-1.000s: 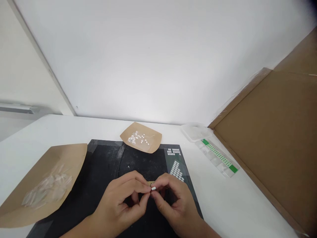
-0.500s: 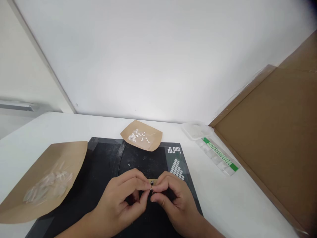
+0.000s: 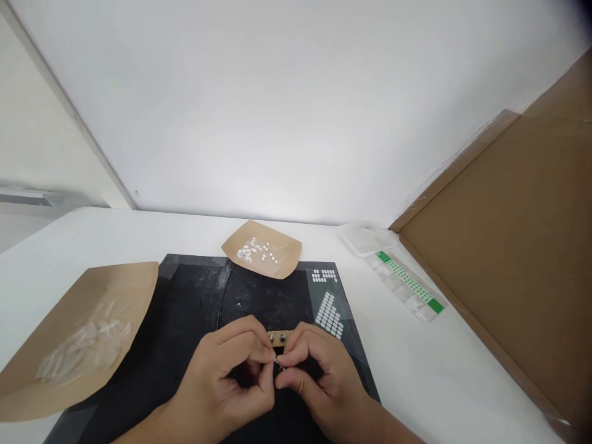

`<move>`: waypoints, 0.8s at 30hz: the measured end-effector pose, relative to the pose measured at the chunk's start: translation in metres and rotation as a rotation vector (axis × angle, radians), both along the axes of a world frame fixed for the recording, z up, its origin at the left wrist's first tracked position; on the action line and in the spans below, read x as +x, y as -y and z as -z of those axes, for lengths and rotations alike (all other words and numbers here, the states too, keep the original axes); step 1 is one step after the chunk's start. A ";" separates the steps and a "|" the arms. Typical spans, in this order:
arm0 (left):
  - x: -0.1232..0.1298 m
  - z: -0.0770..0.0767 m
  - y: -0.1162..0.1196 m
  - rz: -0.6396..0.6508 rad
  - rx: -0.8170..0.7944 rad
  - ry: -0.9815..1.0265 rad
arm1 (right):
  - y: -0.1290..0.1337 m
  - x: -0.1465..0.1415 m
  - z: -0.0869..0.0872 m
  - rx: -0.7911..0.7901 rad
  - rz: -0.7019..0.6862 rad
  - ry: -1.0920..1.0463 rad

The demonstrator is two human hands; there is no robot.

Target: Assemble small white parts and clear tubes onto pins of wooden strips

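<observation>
Tiny piece [image 3: 279,365] between hands [image 3: 231,376] [image 3: 326,376] (too small to identify)

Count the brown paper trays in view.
2: the left tray, overlapping the black mat and holding clear plastic pieces; the far tray, at the mat's far edge, holding small white pieces.
</observation>
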State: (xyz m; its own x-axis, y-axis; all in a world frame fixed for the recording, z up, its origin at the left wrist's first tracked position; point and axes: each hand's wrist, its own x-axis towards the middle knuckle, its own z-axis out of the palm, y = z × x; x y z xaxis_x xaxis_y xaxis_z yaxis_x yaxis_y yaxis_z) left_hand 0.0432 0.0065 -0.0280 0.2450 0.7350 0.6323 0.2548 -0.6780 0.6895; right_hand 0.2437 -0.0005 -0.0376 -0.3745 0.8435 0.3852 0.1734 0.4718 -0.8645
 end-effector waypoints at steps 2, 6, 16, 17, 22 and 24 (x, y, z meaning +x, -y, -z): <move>0.000 0.000 0.000 -0.008 0.000 0.000 | 0.000 0.000 0.000 0.003 -0.008 0.002; 0.000 0.003 0.002 -0.042 0.010 -0.020 | -0.001 -0.001 0.001 -0.001 -0.014 -0.015; -0.002 0.008 0.006 -0.031 -0.077 -0.069 | 0.000 -0.003 -0.004 -0.003 -0.021 0.025; -0.002 0.007 0.006 -0.024 -0.088 -0.073 | 0.000 -0.003 -0.004 -0.005 -0.024 0.026; -0.003 0.008 0.008 0.000 -0.160 -0.056 | 0.001 -0.004 -0.006 -0.028 -0.024 0.016; -0.002 0.009 0.008 0.007 -0.185 -0.034 | 0.002 -0.004 -0.006 -0.041 -0.029 0.004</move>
State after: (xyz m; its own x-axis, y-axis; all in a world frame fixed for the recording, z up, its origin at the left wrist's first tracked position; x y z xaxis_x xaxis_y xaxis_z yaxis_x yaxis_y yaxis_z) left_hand 0.0416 -0.0018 -0.0369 0.2693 0.8361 0.4779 0.2760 -0.5424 0.7935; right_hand 0.2398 -0.0021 -0.0317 -0.4000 0.8474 0.3490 0.1636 0.4407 -0.8826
